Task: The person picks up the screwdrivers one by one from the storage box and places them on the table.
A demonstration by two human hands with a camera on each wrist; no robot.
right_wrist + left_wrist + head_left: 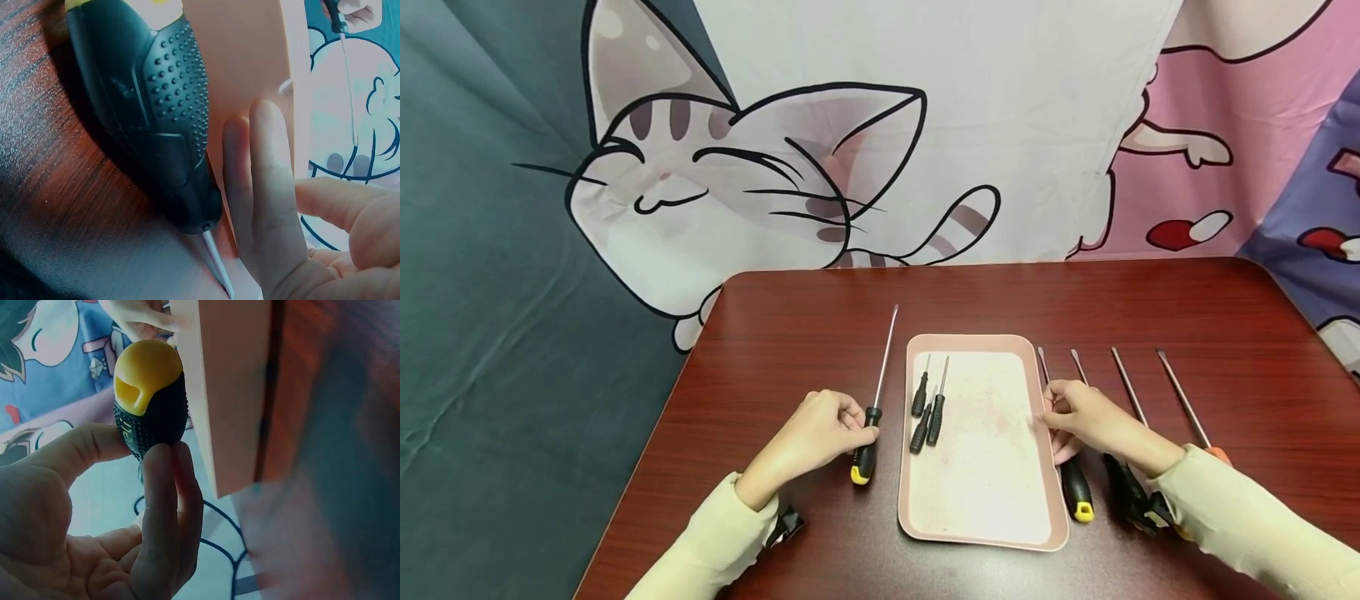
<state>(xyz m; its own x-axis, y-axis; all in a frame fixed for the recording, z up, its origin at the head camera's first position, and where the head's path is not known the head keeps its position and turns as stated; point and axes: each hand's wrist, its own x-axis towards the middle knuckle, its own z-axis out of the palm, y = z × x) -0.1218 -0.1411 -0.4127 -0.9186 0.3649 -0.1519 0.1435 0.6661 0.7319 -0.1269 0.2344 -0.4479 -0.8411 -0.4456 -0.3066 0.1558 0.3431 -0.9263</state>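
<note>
Nearest, ribbed-cuffed pale sleeves (703,542) lead to both hands. The left hand (820,429) pinches a long screwdriver (863,465) by its handle, thumb against bent fingers, just left of the tray (972,543); whether it clears the table is hard to tell. The handle is black with raised dots and a smooth, rounded yellow end; the shaft is slim bright metal.

The right hand (1078,417) pinches the tray's right wall, fingers outside, thumb inside. The step in hand looks like handling the screwdriver while steadying the tray; moving it over the rim would call for lift and a level shaft.

The tray is shallow, round-cornered, pink-rimmed, white-floored. Three small black screwdrivers (936,421) lie in its left half. Right of it, larger screwdrivers (1077,492) lie partly under the arm on a glossy, wood-grained table (790,333). Behind hangs a creased cartoon cloth (1000,83).
</note>
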